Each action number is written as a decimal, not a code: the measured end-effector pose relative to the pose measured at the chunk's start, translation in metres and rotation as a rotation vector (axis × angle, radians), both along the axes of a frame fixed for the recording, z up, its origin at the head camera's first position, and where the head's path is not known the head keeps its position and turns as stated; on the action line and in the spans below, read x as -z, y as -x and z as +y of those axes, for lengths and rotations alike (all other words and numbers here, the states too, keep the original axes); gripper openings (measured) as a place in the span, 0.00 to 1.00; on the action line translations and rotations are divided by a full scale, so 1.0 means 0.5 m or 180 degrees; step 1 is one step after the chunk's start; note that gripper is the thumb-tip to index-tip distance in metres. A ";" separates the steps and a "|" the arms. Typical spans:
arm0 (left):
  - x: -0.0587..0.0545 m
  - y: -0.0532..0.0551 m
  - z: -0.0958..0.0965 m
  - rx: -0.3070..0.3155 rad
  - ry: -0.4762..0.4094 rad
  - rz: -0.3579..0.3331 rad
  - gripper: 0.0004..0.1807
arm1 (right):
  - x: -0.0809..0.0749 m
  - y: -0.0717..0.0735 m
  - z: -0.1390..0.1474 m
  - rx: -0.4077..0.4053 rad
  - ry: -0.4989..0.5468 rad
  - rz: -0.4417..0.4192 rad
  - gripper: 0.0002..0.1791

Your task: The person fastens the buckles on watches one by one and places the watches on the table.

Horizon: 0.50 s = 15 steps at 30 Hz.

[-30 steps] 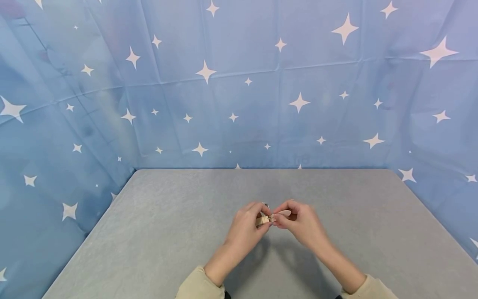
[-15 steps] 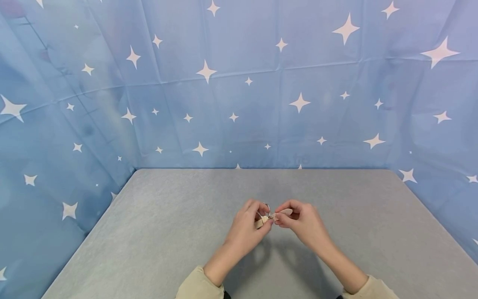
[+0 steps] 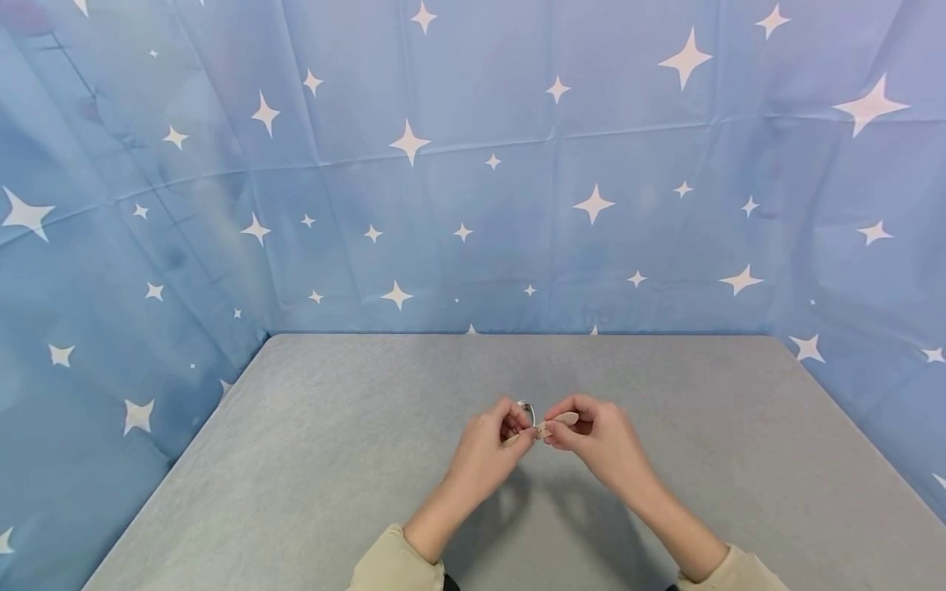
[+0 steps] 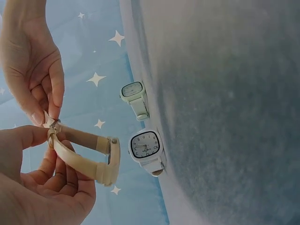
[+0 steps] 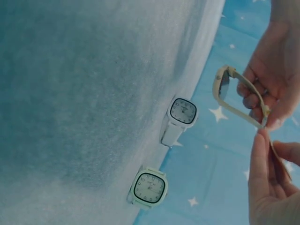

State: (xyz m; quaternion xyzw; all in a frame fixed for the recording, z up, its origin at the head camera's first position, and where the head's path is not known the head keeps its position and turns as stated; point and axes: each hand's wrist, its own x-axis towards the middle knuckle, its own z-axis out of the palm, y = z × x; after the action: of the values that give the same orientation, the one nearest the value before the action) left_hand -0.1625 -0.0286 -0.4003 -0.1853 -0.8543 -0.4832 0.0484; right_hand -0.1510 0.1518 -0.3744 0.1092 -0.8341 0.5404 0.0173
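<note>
A cream wristwatch (image 4: 77, 161) hangs between the two hands over the table, its strap bent into a loop. My left hand (image 3: 484, 443) pinches the strap near the buckle (image 4: 54, 126) with thumb and index finger. Thumb and fingertips of my right hand (image 3: 602, 439) grip the strap's free end (image 3: 567, 419), which sticks out past them. In the right wrist view the watch case (image 5: 220, 86) is seen side-on, away from the fingers. The fingertips partly cover the buckle, so I cannot tell whether it is fastened.
A white watch (image 4: 145, 144) and a pale green watch (image 4: 133, 90) rest on the grey table (image 3: 332, 460) in the wrist views. A blue curtain with white stars (image 3: 480, 189) stands behind the table and along its sides.
My left fingers have shifted and curled closer to the buckle, covering more of the cream watch in the head view. The right hand stays nearly where it was, holding the strap end.
</note>
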 end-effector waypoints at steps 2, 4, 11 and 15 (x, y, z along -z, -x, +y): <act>-0.001 0.000 0.001 -0.0010 -0.0001 -0.0008 0.04 | 0.001 -0.001 0.000 0.0000 -0.0026 0.0038 0.03; -0.003 0.000 0.002 -0.0018 0.0010 -0.0015 0.04 | 0.003 -0.002 0.000 -0.0012 -0.0051 0.0081 0.03; -0.004 0.001 0.003 -0.0023 0.0061 -0.0020 0.06 | 0.002 -0.007 -0.002 -0.0072 -0.0177 0.0143 0.03; -0.003 0.003 0.003 -0.0074 0.0076 0.0014 0.07 | 0.000 -0.010 -0.002 -0.0105 -0.0235 0.0107 0.07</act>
State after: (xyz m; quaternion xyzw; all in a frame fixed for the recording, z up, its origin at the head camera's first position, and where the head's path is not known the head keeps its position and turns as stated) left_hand -0.1642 -0.0271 -0.3990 -0.1770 -0.8620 -0.4721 0.0537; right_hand -0.1461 0.1509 -0.3742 0.1326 -0.8512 0.5075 0.0183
